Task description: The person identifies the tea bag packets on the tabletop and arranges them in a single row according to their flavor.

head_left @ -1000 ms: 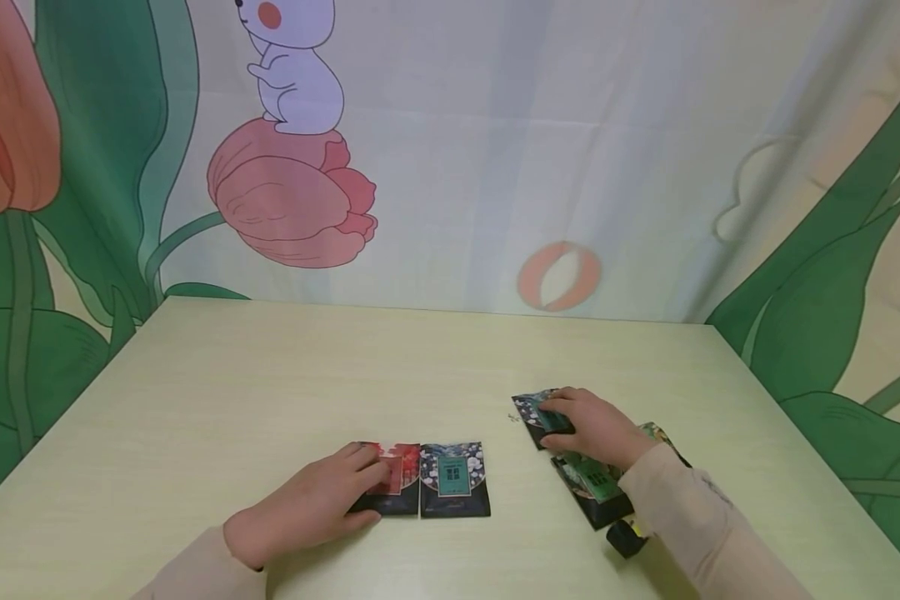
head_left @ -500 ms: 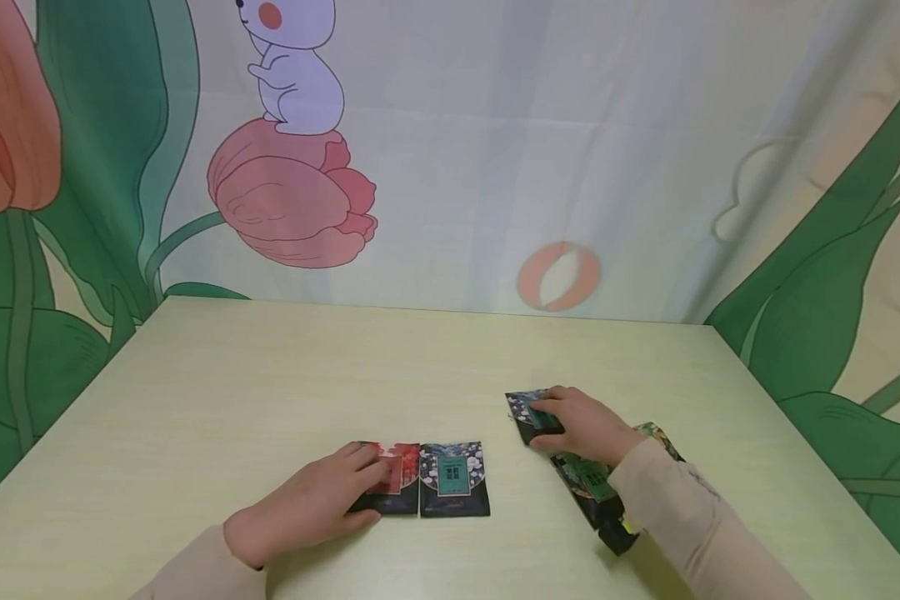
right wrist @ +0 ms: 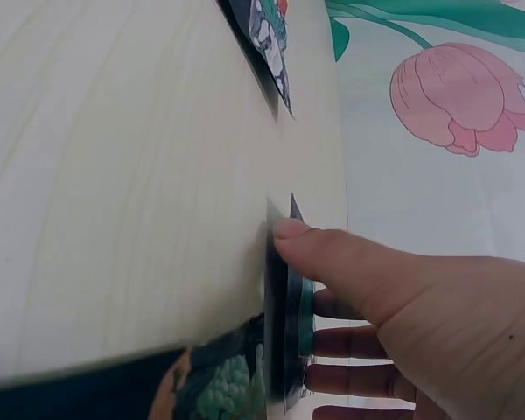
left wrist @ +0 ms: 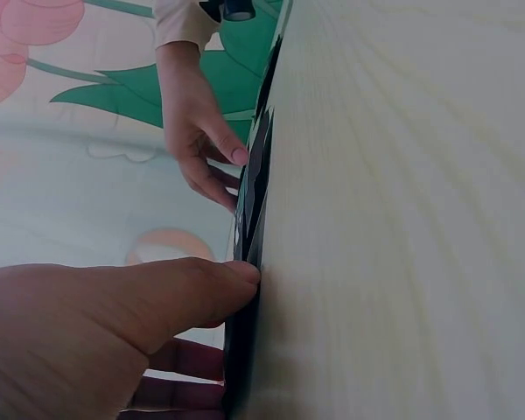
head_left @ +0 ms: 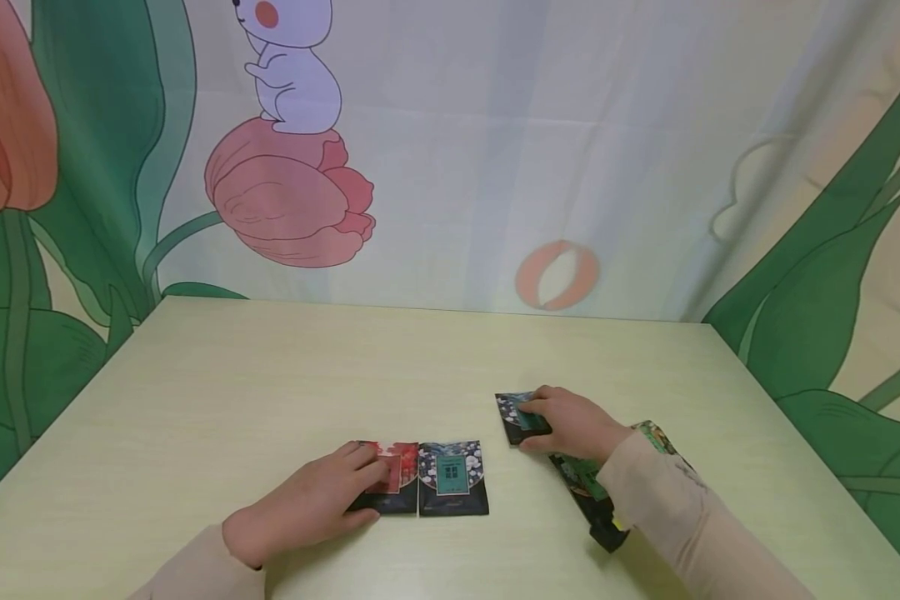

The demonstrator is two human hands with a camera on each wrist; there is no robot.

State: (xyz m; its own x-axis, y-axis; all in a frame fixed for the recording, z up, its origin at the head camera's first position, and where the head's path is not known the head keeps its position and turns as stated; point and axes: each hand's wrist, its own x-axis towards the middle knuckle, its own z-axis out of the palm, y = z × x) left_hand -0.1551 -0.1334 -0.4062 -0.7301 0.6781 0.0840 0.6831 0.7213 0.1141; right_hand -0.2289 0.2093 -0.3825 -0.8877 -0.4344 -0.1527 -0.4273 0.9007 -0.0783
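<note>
Two packets lie side by side near the counter's [head_left: 195, 375] front edge: the left hand [head_left: 307, 504] rests flat on the red packet [head_left: 397, 471], beside the teal packet [head_left: 453, 479]. The right hand [head_left: 570, 425] pinches a third packet [head_left: 512, 410]; apparently several wait in the pile [head_left: 588, 492] toward the right edge.

Two bare hands, left hand [head_left: 311, 500], right hand [head_left: 573, 425], long pale beige sleeves [head_left: 667, 508] with plain snug cuffs, no rings
</note>
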